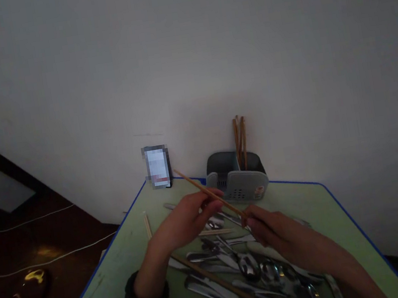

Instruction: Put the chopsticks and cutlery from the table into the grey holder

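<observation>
My left hand, with a dark beaded bracelet at the wrist, pinches a wooden chopstick near its middle. My right hand is closed around the lower end of the same chopstick. The stick slants up and left above the table; whether a second one lies along it I cannot tell. Just behind the hands stands a grey utensil holder, with several chopsticks upright in its right compartment. Below the hands lies a pile of metal cutlery, with spoons, knives and another long chopstick.
The pale green table has a blue edge and meets a grey wall. A phone with a lit, blurred screen leans on the wall at the back left. Light chopsticks lie left of my left hand. White cables run at the left.
</observation>
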`<action>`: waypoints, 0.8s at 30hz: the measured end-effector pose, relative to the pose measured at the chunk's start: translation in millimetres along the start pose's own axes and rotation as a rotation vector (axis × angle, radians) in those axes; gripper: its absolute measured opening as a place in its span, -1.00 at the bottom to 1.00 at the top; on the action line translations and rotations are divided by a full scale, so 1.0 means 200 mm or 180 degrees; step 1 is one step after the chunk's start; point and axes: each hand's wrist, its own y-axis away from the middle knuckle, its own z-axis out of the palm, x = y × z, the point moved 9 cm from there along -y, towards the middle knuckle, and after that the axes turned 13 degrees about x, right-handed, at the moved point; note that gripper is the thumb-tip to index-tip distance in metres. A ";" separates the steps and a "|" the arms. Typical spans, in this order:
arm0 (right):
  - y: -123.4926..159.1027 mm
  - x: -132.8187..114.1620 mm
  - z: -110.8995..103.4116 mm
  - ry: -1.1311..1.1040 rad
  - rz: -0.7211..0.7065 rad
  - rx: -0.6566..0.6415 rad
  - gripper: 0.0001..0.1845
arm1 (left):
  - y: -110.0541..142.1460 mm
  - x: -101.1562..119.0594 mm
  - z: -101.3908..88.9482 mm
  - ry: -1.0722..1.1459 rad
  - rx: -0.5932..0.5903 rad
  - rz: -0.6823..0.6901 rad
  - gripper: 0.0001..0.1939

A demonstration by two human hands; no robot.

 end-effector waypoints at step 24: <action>0.02 -0.15 -0.24 -0.1029 -0.0420 0.1741 -0.73 | 0.10 0.20 0.20 0.0119 -0.1112 0.0247 -0.76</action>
